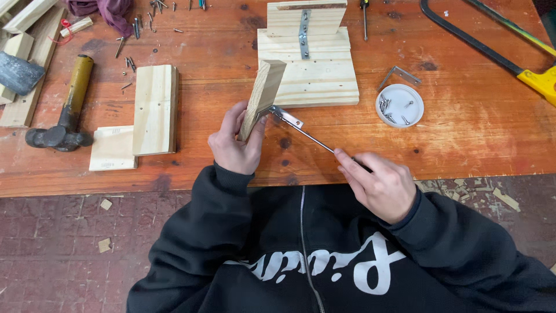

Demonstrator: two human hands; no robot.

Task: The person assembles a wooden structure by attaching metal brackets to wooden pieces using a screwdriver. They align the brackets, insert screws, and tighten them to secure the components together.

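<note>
Pale wood is what the left hand holds: a short flat block of light wood, standing tilted on the orange-brown wooden table. The fingers wrap around the lower part of the block, and the thumb presses on its side. A small bent silver metal bracket sits against the bottom of the block.

The right hand is closed around the handle of a thin screwdriver with a long silver shaft. The handle is mostly hidden inside the hand. The tip of the shaft touches the bracket.

Just behind the block lies a bigger piece made of stacked light wood boards with a metal strip on it. To the right sits a round white lid with small screws in it, and another bent metal bracket lies just beside it. A saw with a black frame and yellow handle rests at the far right. On the left lie a hammer with a yellow handle and two flat light wood boards. Loose screws are scattered near the top.
</note>
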